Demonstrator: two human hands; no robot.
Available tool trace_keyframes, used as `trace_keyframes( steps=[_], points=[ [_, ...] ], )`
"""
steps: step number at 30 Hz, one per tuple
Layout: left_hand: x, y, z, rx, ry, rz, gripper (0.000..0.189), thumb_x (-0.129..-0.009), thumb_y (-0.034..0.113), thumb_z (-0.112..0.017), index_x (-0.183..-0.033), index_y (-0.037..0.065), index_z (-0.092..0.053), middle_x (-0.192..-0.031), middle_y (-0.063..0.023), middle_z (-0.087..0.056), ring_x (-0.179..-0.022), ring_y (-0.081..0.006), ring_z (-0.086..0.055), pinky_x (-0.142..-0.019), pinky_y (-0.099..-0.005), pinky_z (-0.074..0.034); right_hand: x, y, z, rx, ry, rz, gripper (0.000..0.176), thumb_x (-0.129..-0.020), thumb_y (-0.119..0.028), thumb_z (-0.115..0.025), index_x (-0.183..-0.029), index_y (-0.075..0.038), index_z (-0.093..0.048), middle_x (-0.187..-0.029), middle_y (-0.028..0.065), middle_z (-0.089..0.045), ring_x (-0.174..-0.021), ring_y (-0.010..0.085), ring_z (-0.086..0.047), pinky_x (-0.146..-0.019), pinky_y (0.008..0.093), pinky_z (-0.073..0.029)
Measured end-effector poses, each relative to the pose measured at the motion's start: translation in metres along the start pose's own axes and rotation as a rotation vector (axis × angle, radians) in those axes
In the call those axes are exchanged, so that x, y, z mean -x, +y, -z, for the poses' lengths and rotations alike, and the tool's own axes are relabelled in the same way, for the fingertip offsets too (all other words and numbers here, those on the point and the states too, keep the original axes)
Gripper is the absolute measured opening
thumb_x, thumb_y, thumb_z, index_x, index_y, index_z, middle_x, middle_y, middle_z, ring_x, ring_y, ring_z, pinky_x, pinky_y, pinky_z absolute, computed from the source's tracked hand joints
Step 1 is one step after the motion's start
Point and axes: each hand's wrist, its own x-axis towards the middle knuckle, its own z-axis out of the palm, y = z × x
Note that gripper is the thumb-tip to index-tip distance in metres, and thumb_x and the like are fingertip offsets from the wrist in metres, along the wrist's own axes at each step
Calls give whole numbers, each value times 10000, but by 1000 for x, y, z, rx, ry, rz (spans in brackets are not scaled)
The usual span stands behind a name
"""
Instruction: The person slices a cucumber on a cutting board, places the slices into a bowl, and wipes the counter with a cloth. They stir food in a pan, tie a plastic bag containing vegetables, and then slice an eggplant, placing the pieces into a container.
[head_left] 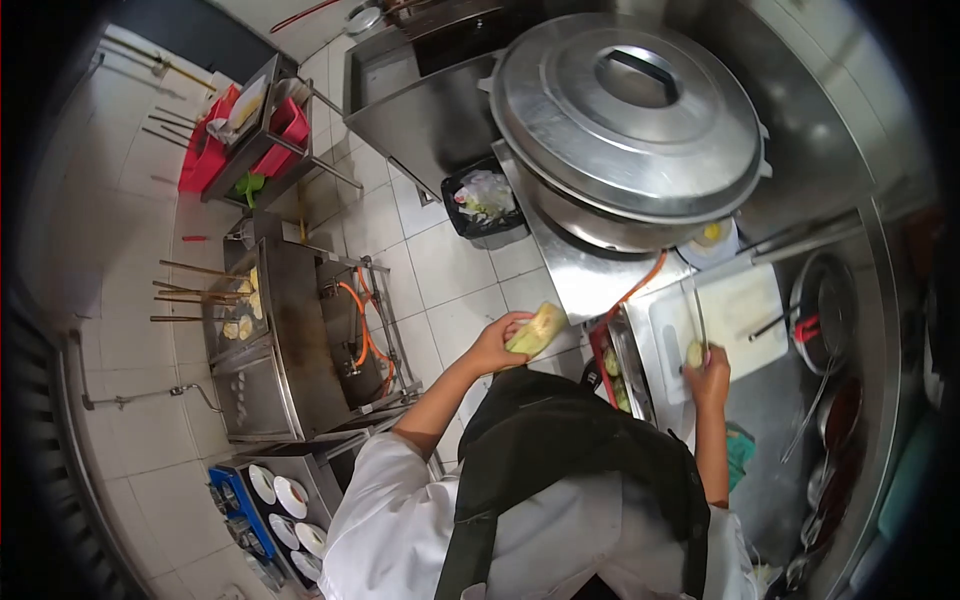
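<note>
My left hand point(494, 346) is closed around a pale green, oblong vegetable point(537, 333) with a yellowish-brown patch at its outer end. It is held out over the floor tiles, to the left of the counter. Over the white cutting board point(746, 318), my right hand point(708, 377) grips a knife point(699, 310), its narrow blade pointing away from me. A small pale green piece point(694, 353) shows right beside the fingers of that hand. Farther right on the board lies a dark-handled utensil point(768, 326).
A large lidded steel pot point(630, 120) stands on the steel counter ahead. Below it is a black waste bin point(488, 200). A red container of green vegetables point(605, 360) is close to my waist. Pans point(825, 310) line the right; a fryer point(255, 340) stands left.
</note>
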Motion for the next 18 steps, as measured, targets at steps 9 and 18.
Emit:
trace_keyframes(
  steps=[9, 18],
  points=[
    [64, -51, 149, 519, 248, 175, 379, -770, 26, -615, -1129, 19, -491, -931, -48, -594, -808, -114, -572, -713, -252, -462, -27, -213, -196, -143, -361, 461, 498, -577, -133, -716, -1037, -17, -568, -988, 178, -577, -906, 353, -553, -799, 385, -452],
    [77, -50, 217, 475, 187, 353, 502, -777, 61, -596, -1211, 94, -345, -1051, -157, -568, -802, -246, -593, -671, -340, -502, -27, -233, -288, -183, -274, 41, 350, -742, -235, -638, -991, 4, -578, -910, 220, -588, -853, 374, -565, -760, 405, -459]
  ],
)
